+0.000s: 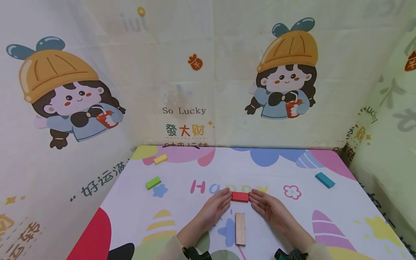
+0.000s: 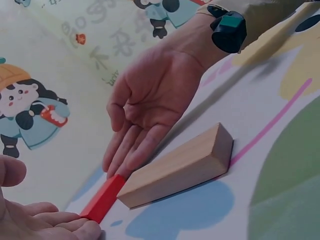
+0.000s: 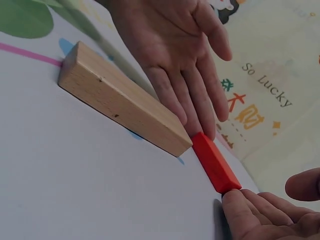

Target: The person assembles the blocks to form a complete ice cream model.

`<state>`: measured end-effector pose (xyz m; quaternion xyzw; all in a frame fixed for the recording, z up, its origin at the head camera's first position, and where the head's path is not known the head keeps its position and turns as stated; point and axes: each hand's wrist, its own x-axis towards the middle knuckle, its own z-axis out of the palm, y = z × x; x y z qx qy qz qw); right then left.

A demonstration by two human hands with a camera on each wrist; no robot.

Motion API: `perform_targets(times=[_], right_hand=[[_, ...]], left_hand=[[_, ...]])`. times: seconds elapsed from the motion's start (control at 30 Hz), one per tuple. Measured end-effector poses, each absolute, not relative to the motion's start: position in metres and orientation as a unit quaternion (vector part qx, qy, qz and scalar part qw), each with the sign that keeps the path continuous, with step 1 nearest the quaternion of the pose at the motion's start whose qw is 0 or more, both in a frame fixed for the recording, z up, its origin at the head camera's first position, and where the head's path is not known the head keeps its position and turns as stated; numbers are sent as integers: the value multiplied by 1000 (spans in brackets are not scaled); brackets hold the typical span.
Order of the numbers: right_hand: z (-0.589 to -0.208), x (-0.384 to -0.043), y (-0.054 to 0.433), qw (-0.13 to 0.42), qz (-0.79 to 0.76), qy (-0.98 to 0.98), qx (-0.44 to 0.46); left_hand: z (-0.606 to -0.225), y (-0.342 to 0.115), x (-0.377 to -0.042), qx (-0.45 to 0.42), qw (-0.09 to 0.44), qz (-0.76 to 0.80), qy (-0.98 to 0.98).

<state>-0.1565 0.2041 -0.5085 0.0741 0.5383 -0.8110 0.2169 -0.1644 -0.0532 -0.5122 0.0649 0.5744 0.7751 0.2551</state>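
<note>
A red block [image 1: 240, 196] lies crosswise between the two hands. The fingertips of my left hand [image 1: 216, 206] touch its left end, and those of my right hand [image 1: 269, 208] meet its right end; the fingers of both are nearly straight, palms facing inward. Closer to the body, a plain wooden block [image 1: 240, 229] lies lengthwise on the table between the forearms, apart from both hands. In the left wrist view the red block [image 2: 102, 198] shows both ends against fingertips. The right wrist view shows the wooden block [image 3: 122, 100] near the red block [image 3: 216, 163].
A yellow block [image 1: 160, 159] and a green block [image 1: 153, 183] lie at the table's left, and a blue block [image 1: 325, 180] at the right. Behind the patterned tabletop [image 1: 201, 173] hangs a printed cloth [image 1: 227, 90], with more cloth at both sides.
</note>
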Motion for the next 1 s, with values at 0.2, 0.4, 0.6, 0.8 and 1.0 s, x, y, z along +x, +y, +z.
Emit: perform_targets(times=[0.2, 0.4, 0.6, 0.8, 1.0], right_hand=[[-507, -149, 203, 229, -806, 542, 68], [-508, -141, 202, 239, -799, 546, 77], [-510, -133, 202, 232, -797, 550, 90], [-510, -126, 202, 240, -786, 564, 78], [-509, -122, 199, 239, -758, 604, 64]], left_hand=[[-509, -58, -155, 60, 261, 782, 563], [-507, -63, -147, 60, 274, 777, 563], [-509, -66, -141, 76, 291, 769, 564], [-510, -68, -136, 70, 298, 761, 572], [-509, -70, -131, 69, 294, 775, 556]])
